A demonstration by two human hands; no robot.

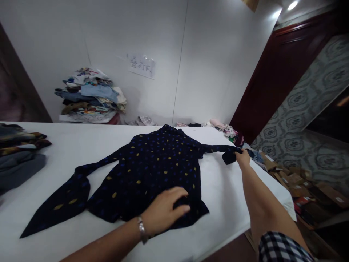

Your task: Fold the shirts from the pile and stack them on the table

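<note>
A dark navy shirt (155, 163) with yellow and blue spots lies spread out on the white table (218, 189), its collar toward the wall. One sleeve stretches out to the left and ends in a wide, pointed flare. My right hand (242, 159) grips the end of the other sleeve near the table's right edge, and the cuff hangs from the fingers. Over the lower part of the shirt is my left hand (166, 210), thumb and fingers apart, holding nothing; whether it touches the cloth I cannot tell. A silver bracelet is on the left wrist.
A tall stack of folded clothes (92, 96) stands at the back left. More dark garments (21, 156) lie at the left edge. Crumpled clothes (226, 129) are at the back right. Cardboard boxes (297, 182) fill the floor to the right.
</note>
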